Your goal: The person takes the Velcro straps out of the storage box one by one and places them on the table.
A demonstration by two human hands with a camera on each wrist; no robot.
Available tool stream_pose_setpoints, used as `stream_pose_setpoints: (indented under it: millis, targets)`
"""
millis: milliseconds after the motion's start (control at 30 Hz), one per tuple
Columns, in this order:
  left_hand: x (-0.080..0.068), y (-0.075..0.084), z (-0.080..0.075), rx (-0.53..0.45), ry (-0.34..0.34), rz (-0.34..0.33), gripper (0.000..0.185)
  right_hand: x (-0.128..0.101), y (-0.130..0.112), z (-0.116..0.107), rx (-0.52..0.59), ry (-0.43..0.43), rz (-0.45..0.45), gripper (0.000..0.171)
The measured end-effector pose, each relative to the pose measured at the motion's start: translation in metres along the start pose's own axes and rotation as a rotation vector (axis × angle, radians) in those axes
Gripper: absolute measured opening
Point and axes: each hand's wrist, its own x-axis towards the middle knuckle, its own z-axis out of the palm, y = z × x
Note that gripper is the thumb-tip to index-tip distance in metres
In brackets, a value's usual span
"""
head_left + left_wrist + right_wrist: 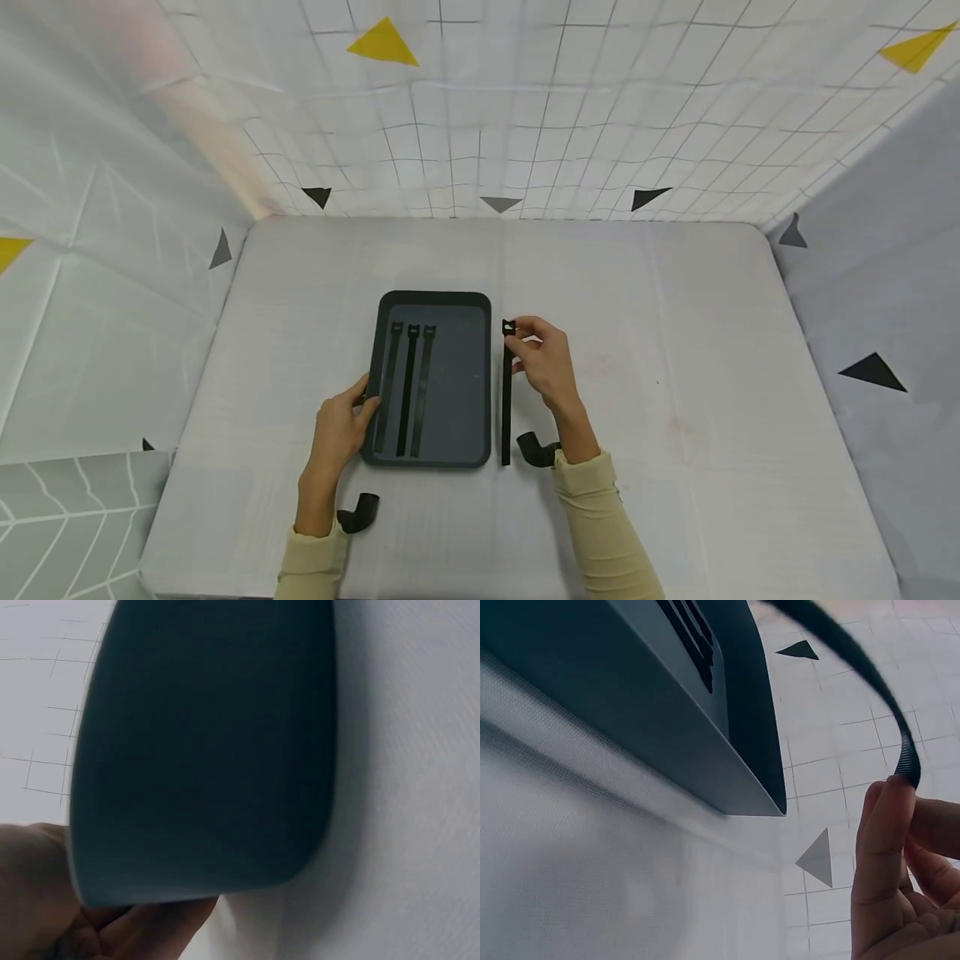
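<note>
A dark grey tray [456,400] lies on the table, and my left hand [337,429] grips its left rim, thumb on the edge. In the left wrist view the tray's outer wall [210,765] hides most of the fingers. My right hand [547,362], just right of the tray, pinches a black hook-and-loop cable tie [506,408] near its slotted head. The tie hangs straight in the head view and curves in the right wrist view, above the fingers [885,862]. Inside the tray, three similar black cable ties [408,392] lie side by side on the left half.
A white cloth-covered table [675,333] extends around the tray. White curtains with grid lines [525,108] and black, grey and yellow triangles stand behind and at the sides. Black bent pieces [537,450] show beside both wrists.
</note>
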Motion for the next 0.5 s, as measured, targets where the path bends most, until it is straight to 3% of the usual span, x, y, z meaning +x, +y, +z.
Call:
stream_pose_setpoints:
  millis: [500]
  targets:
    - [0.0,-0.001,0.0,0.002,-0.005,-0.011,0.05,0.008,0.015,-0.003,-0.029,0.021,0.002,0.018]
